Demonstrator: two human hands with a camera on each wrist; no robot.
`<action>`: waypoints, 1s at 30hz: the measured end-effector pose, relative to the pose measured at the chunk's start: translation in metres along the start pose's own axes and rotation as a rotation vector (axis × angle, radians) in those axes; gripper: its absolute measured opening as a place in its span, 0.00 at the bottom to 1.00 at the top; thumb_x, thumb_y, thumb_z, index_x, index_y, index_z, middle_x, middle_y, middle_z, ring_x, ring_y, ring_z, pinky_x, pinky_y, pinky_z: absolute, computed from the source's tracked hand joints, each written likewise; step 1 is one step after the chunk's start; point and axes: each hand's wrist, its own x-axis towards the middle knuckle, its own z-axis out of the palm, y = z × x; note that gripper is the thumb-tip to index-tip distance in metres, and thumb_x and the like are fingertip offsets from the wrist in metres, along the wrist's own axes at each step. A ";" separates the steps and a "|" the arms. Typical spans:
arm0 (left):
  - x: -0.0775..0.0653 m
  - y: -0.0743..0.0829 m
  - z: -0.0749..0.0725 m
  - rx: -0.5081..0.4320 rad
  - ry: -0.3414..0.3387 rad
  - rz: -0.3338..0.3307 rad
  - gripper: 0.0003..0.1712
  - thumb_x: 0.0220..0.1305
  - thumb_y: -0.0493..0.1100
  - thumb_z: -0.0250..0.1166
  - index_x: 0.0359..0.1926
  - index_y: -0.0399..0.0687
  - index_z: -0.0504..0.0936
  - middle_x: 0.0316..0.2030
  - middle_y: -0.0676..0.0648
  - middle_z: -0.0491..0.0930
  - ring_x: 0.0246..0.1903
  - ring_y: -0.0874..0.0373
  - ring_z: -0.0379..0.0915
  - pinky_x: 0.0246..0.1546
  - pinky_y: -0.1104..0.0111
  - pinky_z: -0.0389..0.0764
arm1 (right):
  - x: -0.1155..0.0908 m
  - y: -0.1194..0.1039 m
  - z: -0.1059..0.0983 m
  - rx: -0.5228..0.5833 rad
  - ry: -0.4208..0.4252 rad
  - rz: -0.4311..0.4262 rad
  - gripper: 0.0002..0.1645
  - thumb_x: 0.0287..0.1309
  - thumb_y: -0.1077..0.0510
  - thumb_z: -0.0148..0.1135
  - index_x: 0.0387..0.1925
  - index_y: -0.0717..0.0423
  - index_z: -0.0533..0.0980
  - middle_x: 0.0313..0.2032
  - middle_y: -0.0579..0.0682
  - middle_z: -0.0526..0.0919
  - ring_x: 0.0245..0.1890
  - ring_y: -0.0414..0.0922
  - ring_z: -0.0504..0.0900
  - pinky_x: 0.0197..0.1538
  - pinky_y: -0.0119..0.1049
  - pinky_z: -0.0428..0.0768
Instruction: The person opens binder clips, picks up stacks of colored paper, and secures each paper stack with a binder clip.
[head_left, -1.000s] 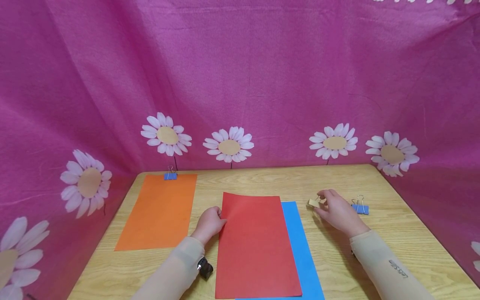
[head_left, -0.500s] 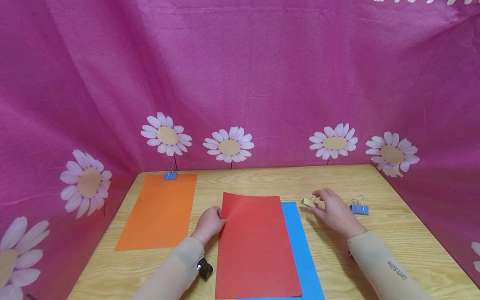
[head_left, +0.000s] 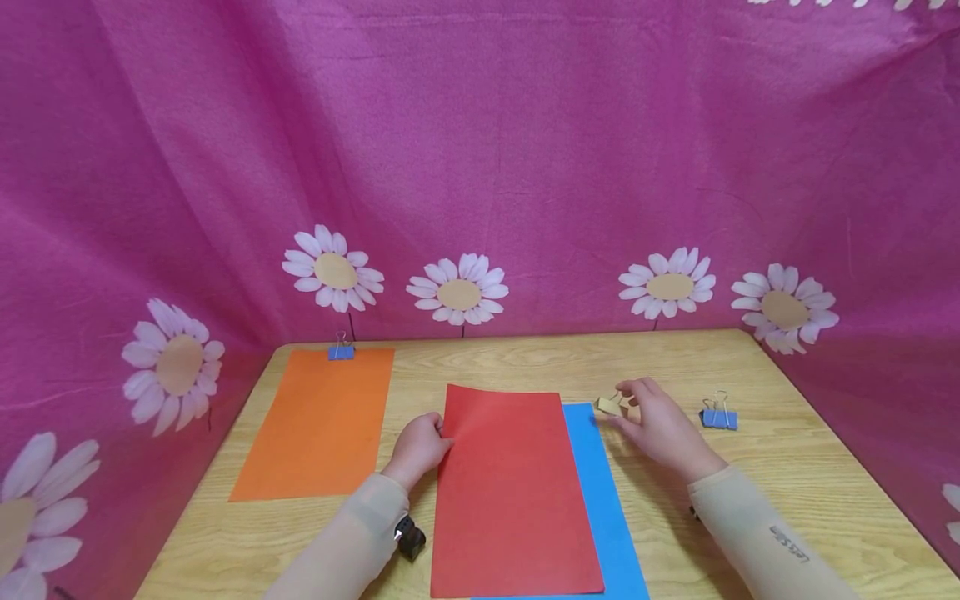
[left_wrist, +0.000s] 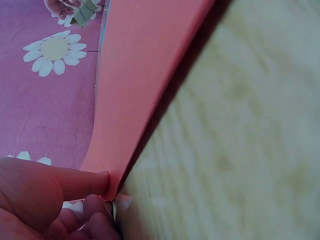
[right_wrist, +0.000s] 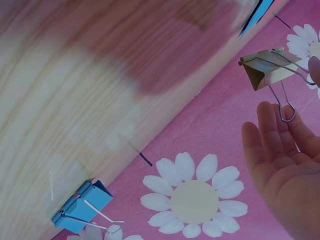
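Gold binder clip (head_left: pixel 610 407) held by its wire handles in the right hand (head_left: pixel 660 423)

Working left to right, we start with an orange sheet (head_left: pixel 318 425) flat on the wooden table (head_left: pixel 517 362), 1 blue clip (head_left: pixel 341 353) at its far edge. Next, we find the left hand (head_left: pixel 417 447) pinching the left edge of a red sheet (head_left: pixel 513 492). The red sheet overlaps a blue sheet (head_left: pixel 600 492), which shows along the right side. We then spot the gold clip just beside the blue sheet's top right corner, its 2 handles gripped between thumb and fingers. Farther right, we see a 2nd blue clip (head_left: pixel 720 418) on the table. Behind everything, we see pink cloth (head_left: pixel 525 167) patterned with daisies.
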 end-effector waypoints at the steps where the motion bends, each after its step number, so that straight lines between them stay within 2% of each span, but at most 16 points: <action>1: 0.000 0.000 0.000 -0.002 0.001 0.003 0.17 0.63 0.38 0.72 0.26 0.45 0.71 0.20 0.50 0.65 0.24 0.55 0.66 0.29 0.68 0.64 | 0.000 -0.001 0.000 0.003 -0.005 0.002 0.34 0.61 0.50 0.74 0.60 0.66 0.73 0.52 0.61 0.79 0.51 0.58 0.82 0.54 0.57 0.82; 4: 0.000 0.000 0.001 -0.008 -0.001 0.003 0.16 0.63 0.38 0.72 0.26 0.45 0.71 0.20 0.50 0.65 0.25 0.55 0.66 0.30 0.68 0.64 | -0.001 -0.004 0.002 0.014 -0.017 0.006 0.35 0.61 0.49 0.74 0.61 0.66 0.73 0.53 0.60 0.79 0.52 0.58 0.82 0.54 0.57 0.82; 11: -0.001 0.000 0.000 -0.017 0.004 0.007 0.17 0.62 0.38 0.72 0.26 0.45 0.71 0.20 0.50 0.65 0.24 0.55 0.65 0.29 0.68 0.64 | 0.001 -0.011 0.004 0.018 -0.006 -0.023 0.31 0.60 0.54 0.74 0.60 0.66 0.75 0.52 0.59 0.80 0.50 0.56 0.83 0.52 0.54 0.84; 18: 0.000 -0.002 0.001 -0.017 0.008 0.014 0.17 0.62 0.38 0.73 0.26 0.45 0.71 0.20 0.50 0.65 0.24 0.55 0.65 0.30 0.68 0.64 | 0.004 -0.018 0.003 0.030 -0.021 -0.016 0.30 0.58 0.57 0.75 0.58 0.65 0.75 0.51 0.58 0.80 0.48 0.54 0.84 0.52 0.53 0.84; 30: -0.002 -0.002 0.001 -0.014 0.022 0.021 0.17 0.61 0.37 0.74 0.26 0.44 0.71 0.20 0.50 0.65 0.24 0.55 0.64 0.29 0.68 0.63 | 0.005 -0.023 0.007 0.017 0.008 -0.081 0.29 0.57 0.59 0.76 0.58 0.64 0.76 0.50 0.58 0.81 0.46 0.54 0.85 0.49 0.51 0.86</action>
